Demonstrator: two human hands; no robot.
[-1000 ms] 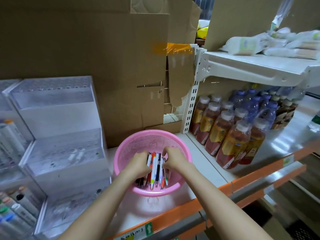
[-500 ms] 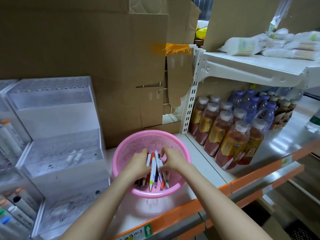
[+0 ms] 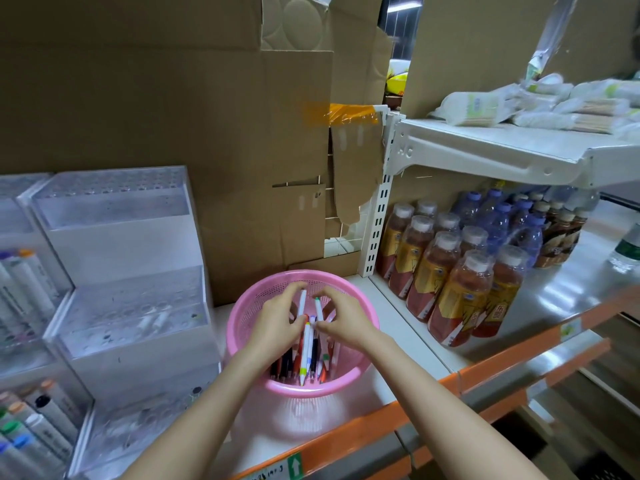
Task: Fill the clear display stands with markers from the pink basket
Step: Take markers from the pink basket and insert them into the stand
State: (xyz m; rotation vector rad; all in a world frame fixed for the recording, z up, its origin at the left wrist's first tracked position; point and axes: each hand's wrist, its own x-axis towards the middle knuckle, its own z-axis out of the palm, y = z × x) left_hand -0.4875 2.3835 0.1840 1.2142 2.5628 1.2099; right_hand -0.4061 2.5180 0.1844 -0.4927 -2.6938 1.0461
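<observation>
A round pink basket (image 3: 247,317) stands on the white shelf, with a bundle of markers (image 3: 304,358) inside. Both hands are in the basket. My left hand (image 3: 275,318) grips the bundle from the left, and a white marker (image 3: 302,301) sticks up past its fingers. My right hand (image 3: 343,315) pinches a white marker with a green cap (image 3: 318,308) on the right. A clear stepped display stand (image 3: 117,268) stands to the left of the basket, its holes mostly bare. A second clear stand (image 3: 24,306) at the far left holds several markers.
Cardboard sheets (image 3: 173,116) back the shelf behind the basket. Rows of drink bottles (image 3: 460,271) stand to the right, past a white upright. An upper white shelf (image 3: 502,147) carries plastic-wrapped packs. The orange shelf edge (image 3: 363,431) runs along the front.
Both hands have lifted and gathered the markers, tilting them more upright. The right hand's fingers have moved onto the green-capped marker.
</observation>
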